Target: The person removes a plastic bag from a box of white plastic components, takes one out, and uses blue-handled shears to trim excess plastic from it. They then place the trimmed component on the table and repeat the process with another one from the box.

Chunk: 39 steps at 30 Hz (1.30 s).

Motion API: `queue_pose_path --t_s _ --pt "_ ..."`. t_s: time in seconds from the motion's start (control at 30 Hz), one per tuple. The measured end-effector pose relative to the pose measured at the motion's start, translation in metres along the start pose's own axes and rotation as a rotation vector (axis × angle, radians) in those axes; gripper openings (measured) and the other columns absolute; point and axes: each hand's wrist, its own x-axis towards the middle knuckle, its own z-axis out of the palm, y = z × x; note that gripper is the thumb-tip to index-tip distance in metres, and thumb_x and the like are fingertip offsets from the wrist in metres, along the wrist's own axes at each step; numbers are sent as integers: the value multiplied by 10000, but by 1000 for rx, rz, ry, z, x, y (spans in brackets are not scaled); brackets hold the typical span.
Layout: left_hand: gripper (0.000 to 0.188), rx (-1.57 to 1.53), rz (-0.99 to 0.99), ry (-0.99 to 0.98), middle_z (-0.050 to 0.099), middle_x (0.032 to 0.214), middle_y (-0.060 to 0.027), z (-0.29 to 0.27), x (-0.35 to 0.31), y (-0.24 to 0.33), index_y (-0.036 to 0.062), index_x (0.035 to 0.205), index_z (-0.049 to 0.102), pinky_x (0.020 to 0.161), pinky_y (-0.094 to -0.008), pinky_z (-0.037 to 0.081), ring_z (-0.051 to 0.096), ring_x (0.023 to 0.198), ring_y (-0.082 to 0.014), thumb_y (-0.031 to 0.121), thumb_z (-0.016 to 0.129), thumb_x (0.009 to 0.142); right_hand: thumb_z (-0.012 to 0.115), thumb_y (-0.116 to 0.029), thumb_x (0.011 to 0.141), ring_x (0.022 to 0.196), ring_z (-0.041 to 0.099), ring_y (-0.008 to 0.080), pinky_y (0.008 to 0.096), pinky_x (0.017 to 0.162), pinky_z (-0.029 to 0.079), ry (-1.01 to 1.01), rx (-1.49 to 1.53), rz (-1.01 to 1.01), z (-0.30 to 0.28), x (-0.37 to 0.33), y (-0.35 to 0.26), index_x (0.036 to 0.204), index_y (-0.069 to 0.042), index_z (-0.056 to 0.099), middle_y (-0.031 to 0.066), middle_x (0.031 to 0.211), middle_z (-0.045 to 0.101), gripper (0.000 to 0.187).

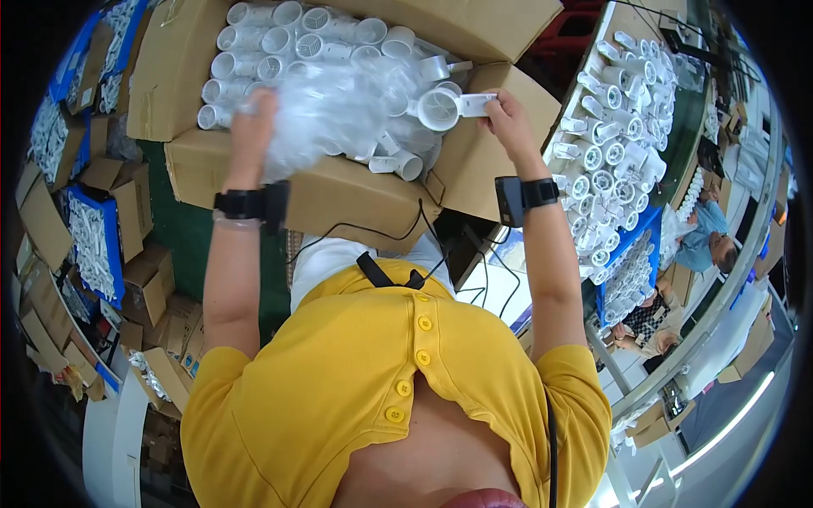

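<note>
An open cardboard box in front of me holds many white plastic cylinder-shaped parts, some with slotted ends. My left hand, slightly blurred, is closed at the left edge of a crumpled clear plastic bag that lies over part of the box's contents. Above the box's right side, my right hand pinches the flat handle of a white plastic part with a round cup. The cup's open end faces up. Loose white parts lie just below it in the box.
To the right, a table carries rows of similar white parts, with a blue tray of smaller pieces nearby. Black cables hang at the box's near side. Cartons and another blue tray stand left. People sit far right.
</note>
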Motion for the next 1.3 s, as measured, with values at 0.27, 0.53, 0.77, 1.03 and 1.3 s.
queue_pose_path --t_s 0.27,0.53,0.77,1.03,1.3 --pt "418 -379 -14 265 587 937 -28 -61 -10 -3 -28 1086 585 704 -257 434 534 806 -108 313 595 845 522 -138 809 686 635 263 364 557 486 -167 -1483 -314 62 6 21 979 -96 576 90 738 639 182" --pt "338 -432 3 298 581 903 -25 -65 -27 -22 -14 1035 599 722 -257 432 526 799 -110 267 579 848 540 -148 794 694 644 259 394 584 496 -475 -1602 -440 114 39 61 960 -113 575 72 736 646 174" --pt "163 66 183 -106 488 652 -2 0 -42 -7 40 730 517 596 -274 401 454 647 -87 171 544 825 536 -187 841 993 581 256 366 823 459 -153 -616 -369 86 8 -9 1164 -82 529 113 1061 598 339" --pt "132 -699 -74 -213 557 827 6 120 -52 21 65 891 568 668 -254 425 505 734 -91 190 532 871 589 -81 810 1175 437 202 320 982 345 -406 283 -161 117 -65 -12 1399 -50 255 86 1297 436 679" --pt "393 -849 -79 -383 460 1145 -57 173 -77 0 25 1191 449 878 -279 403 520 983 -157 329 463 941 594 -12 777 1107 486 169 292 933 389 -126 -106 -198 108 -59 0 1361 -39 322 91 1242 489 644"
